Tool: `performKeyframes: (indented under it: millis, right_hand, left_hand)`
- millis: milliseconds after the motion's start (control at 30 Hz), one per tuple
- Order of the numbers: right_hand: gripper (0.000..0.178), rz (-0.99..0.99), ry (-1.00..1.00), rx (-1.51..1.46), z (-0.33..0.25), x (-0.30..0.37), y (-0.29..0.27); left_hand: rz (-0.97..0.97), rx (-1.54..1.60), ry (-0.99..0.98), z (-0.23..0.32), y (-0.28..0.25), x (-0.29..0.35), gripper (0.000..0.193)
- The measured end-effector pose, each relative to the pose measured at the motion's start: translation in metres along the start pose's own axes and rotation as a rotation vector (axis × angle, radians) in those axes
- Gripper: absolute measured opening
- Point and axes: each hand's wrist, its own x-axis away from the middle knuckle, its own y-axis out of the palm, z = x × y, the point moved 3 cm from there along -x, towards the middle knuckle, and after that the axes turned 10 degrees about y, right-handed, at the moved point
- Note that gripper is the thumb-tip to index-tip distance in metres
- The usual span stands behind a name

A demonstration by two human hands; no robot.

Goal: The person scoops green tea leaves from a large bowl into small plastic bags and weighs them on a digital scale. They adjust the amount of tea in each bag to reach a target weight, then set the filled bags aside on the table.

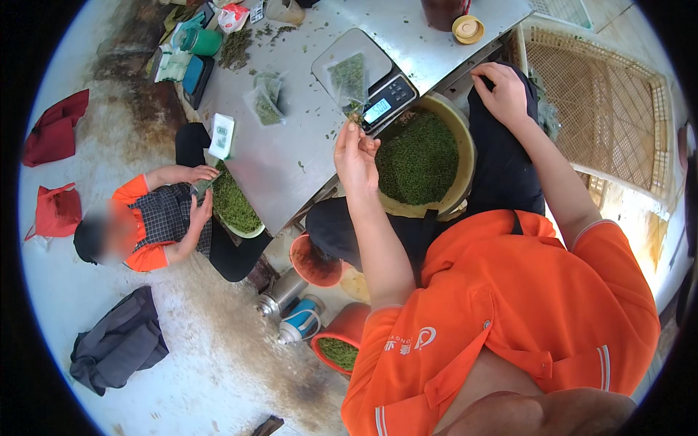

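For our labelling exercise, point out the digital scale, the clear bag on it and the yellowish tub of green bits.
Digital scale [358, 43]: head view, on its bare platform.
Clear bag [347, 78]: head view, on its filled middle.
Yellowish tub [465, 149]: head view, on its right inner wall.

left grip [356, 163] pinched beside filled bag [347, 75] on scale [398, 94], right grip [503, 94] at leg [503, 167], tub [466, 138] of greens [418, 160]

One clear bag of green plant pieces [347, 76] lies on one digital scale [378, 58], two more clear bags [266, 109] lie on one metal table [291, 171], and one small bag [203, 187] is with one co-worker [166, 227]. There are one wide yellowish tub [469, 149], two red buckets [354, 318], two vacuum flasks [299, 318], one dark red jar [442, 11], one round lid [467, 29] and one green container [202, 41].
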Motion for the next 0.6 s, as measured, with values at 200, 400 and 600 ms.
performKeyframes:
  millis: [200, 400, 600]
  right_hand:
    - [0.009, -0.016, 0.012, 0.018, 0.001, 0.000, -0.001]
    - [0.008, -0.011, -0.006, 0.032, -0.003, -0.001, 0.001]
    - [0.008, -0.012, -0.010, 0.047, -0.003, -0.001, 0.003]
  left_hand:
    - [-0.015, -0.055, -0.008, -0.004, -0.021, 0.035, 0.026]
    - [-0.025, -0.087, -0.009, -0.014, -0.039, 0.057, 0.024]
    - [-0.055, -0.103, -0.001, -0.018, -0.039, 0.063, 0.022]
